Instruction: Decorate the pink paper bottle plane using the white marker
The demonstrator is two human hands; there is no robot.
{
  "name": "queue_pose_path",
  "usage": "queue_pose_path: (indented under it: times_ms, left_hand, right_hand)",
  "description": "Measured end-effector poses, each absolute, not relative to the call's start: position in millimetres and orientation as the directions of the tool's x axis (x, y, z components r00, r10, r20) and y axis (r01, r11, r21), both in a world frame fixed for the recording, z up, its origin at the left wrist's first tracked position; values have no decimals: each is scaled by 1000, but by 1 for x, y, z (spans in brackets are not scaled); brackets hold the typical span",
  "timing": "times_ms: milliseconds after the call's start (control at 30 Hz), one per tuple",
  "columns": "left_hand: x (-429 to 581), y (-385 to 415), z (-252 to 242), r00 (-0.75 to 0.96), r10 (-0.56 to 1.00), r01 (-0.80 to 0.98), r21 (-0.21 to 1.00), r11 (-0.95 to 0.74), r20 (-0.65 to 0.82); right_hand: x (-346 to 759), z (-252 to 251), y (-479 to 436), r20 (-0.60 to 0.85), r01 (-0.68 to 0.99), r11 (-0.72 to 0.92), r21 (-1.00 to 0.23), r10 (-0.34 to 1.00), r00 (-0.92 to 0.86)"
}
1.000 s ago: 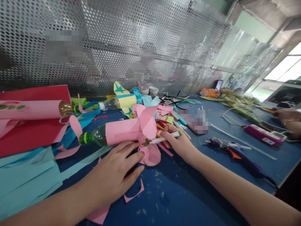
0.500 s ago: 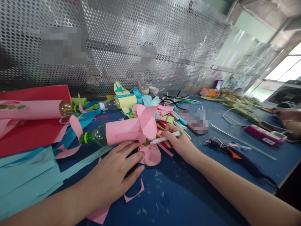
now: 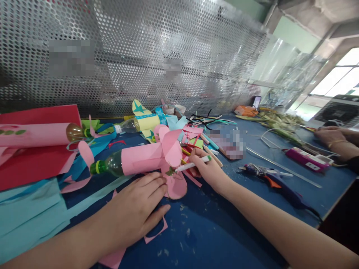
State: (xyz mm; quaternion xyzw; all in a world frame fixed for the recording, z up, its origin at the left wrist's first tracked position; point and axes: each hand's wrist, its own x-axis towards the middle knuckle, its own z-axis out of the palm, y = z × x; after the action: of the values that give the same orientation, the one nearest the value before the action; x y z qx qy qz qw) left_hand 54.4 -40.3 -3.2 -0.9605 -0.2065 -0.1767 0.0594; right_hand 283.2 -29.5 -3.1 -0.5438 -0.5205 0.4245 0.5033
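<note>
A green plastic bottle (image 3: 112, 163) wrapped in pink paper (image 3: 143, 157) lies on its side, its yellow-green cap to the left. Pink paper petals (image 3: 177, 185) stick out at its right end, and the lower one bears a green drawn mark. My right hand (image 3: 204, 167) grips a white marker pen (image 3: 193, 163) with a green end, its tip at that petal. Fingers spread and lying flat, my left hand (image 3: 144, 201) rests beside the petal's left edge. Scissors (image 3: 185, 153) with red and yellow handles lie partly hidden behind my right hand.
A glue gun (image 3: 276, 183) and a purple power strip (image 3: 307, 159) with a white cord lie to the right. Red paper (image 3: 33, 164), blue paper (image 3: 30, 213) and another wrapped bottle (image 3: 36, 133) are at left. A perforated metal panel (image 3: 134, 56) stands behind. Another person's hands (image 3: 331, 138) rest at far right.
The view has shifted slightly, so things sit a little further left. The marker tip has moved slightly on the petal, and my left fingers have drawn back a little. More of the other person's hands shows.
</note>
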Motion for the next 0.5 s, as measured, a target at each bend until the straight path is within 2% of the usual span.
queue_pose_path:
  times_ms: [100, 267, 367, 433, 500]
  left_hand:
    - [57, -37, 3, 840, 406, 415, 55, -908, 361]
    - [66, -32, 29, 880, 459, 435, 176, -883, 126]
    - [67, -33, 38, 869, 476, 451, 183, -874, 135]
    - [65, -34, 37, 860, 484, 460, 161, -873, 163]
    - [63, -34, 31, 867, 482, 469, 118, -875, 124]
  right_hand:
    - [283, -4, -28, 66, 152, 52, -987, 994, 86]
    - [284, -3, -28, 77, 171, 64, -983, 994, 75]
    - [284, -5, -27, 87, 161, 77, -984, 995, 57]
    - [285, -7, -26, 79, 143, 72, -987, 996, 47]
    - [285, -10, -24, 74, 128, 69, -989, 996, 39]
